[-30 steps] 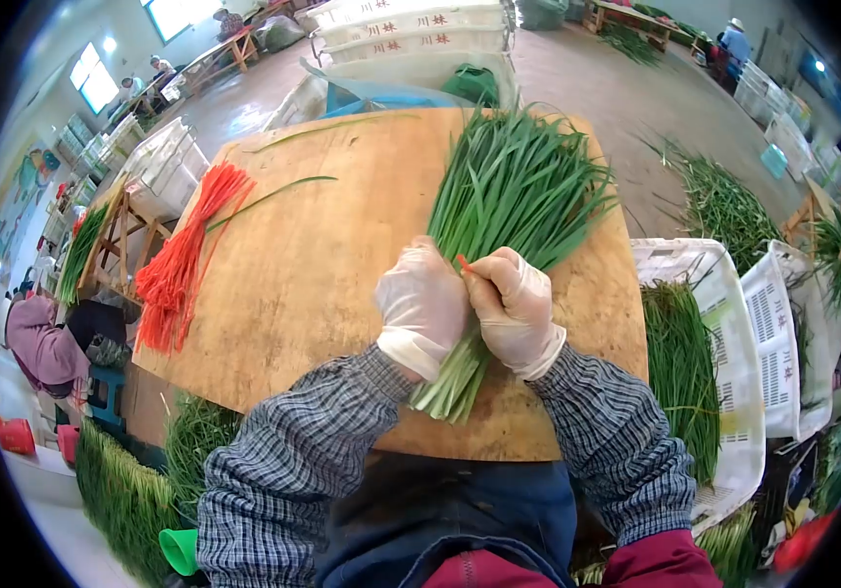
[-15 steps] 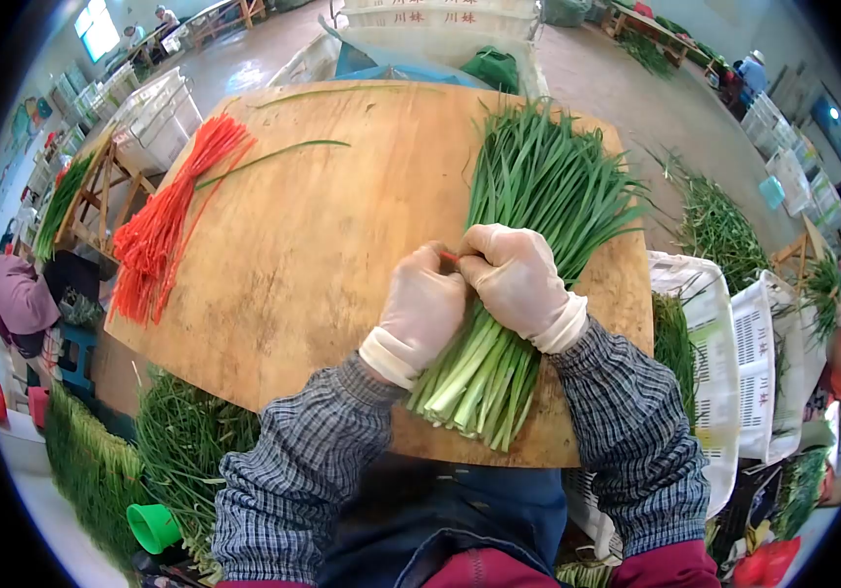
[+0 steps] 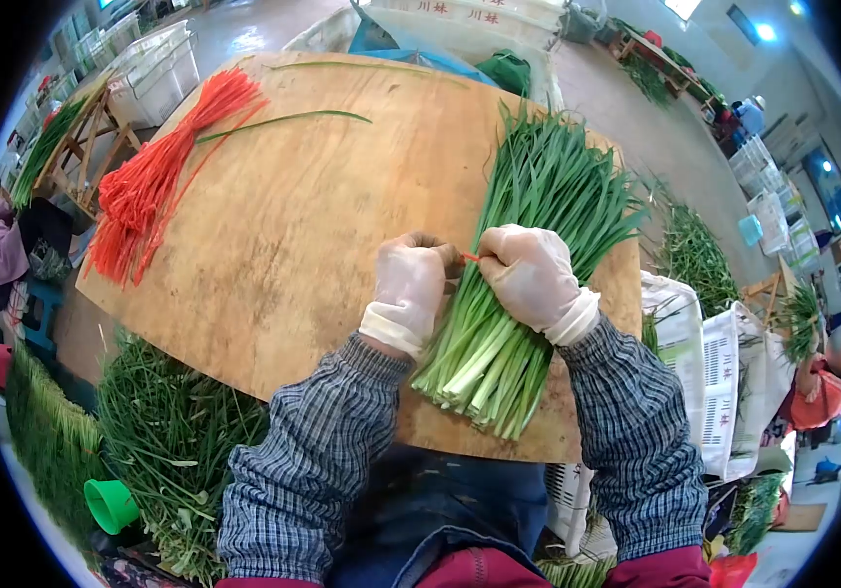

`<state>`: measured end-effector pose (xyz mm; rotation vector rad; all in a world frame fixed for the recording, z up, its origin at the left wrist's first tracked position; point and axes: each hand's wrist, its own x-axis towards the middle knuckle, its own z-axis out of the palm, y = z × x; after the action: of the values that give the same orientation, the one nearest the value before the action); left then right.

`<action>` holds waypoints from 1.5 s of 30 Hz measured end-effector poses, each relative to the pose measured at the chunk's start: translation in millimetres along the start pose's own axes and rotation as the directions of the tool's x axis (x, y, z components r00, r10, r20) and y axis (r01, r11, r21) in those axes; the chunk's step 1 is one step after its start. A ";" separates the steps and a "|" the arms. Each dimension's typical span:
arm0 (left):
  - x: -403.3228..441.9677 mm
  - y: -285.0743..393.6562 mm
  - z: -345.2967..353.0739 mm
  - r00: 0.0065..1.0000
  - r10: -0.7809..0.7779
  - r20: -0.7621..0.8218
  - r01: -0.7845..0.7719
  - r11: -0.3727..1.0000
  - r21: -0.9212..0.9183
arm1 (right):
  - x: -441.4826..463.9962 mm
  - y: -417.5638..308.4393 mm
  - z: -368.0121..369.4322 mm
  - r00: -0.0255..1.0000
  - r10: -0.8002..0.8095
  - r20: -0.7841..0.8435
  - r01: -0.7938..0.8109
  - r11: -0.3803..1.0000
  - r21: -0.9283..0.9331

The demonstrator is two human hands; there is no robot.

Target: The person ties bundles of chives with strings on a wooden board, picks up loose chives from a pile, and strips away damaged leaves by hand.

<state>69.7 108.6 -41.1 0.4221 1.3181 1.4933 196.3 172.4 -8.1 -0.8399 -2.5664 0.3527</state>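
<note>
In the head view, I see the green bundle [image 3: 563,186] lying on the wooden board [image 3: 293,206], its leaves toward 1 o'clock and its pale stems toward 6 o'clock. My left hand [image 3: 409,286] is closed, fingertips pinching a short red strip [image 3: 470,257]. My right hand [image 3: 530,278] is closed too, pinching this strip from the other side and resting over the stems, which probably keeps them together. The red strips [image 3: 171,162] lie at 10 o'clock, perhaps so they are reachable without crowding the bundle.
</note>
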 end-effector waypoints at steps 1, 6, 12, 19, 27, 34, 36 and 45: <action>-0.3 -0.2 0.3 1.000 -0.022 0.000 0.022 0.999 -0.032 | 1.2 0.4 0.4 1.000 -0.010 0.023 0.011 1.000 -0.028; 6.6 -9.1 0.6 0.997 -0.074 0.023 0.077 0.974 -0.214 | 9.2 -1.2 1.2 0.993 -0.030 0.117 0.042 0.993 -0.107; 6.4 -11.0 3.0 1.000 0.014 -0.011 -0.014 0.996 -0.084 | 12.6 -5.9 0.3 0.984 0.018 0.175 0.010 0.987 -0.161; 4.9 -14.2 3.7 0.995 0.082 -0.061 -0.079 0.996 0.051 | 11.1 -10.9 0.6 0.987 0.056 0.151 -0.027 0.982 -0.185; -1.5 -19.5 1.7 0.997 0.076 -0.015 -0.077 0.984 -0.160 | 8.4 -10.2 3.9 0.995 0.039 0.087 -0.022 0.982 -0.185; 0.5 -25.5 -2.3 0.979 0.140 0.147 -0.120 0.983 -0.136 | 6.5 -10.8 5.5 0.998 0.028 0.052 -0.018 0.981 -0.192; 0.9 -23.8 -4.1 0.975 0.148 0.168 -0.132 0.986 -0.101 | 6.6 -10.6 5.9 0.997 0.040 0.059 -0.027 0.978 -0.207; -0.6 -17.3 0.3 0.748 0.631 0.207 -0.561 0.434 0.705 | 3.4 -7.5 2.3 0.998 0.041 0.051 -0.037 0.996 -0.082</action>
<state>78.2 105.6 -55.8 1.5274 1.9629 1.4555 188.9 168.3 -6.4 -0.9219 -2.6314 0.2877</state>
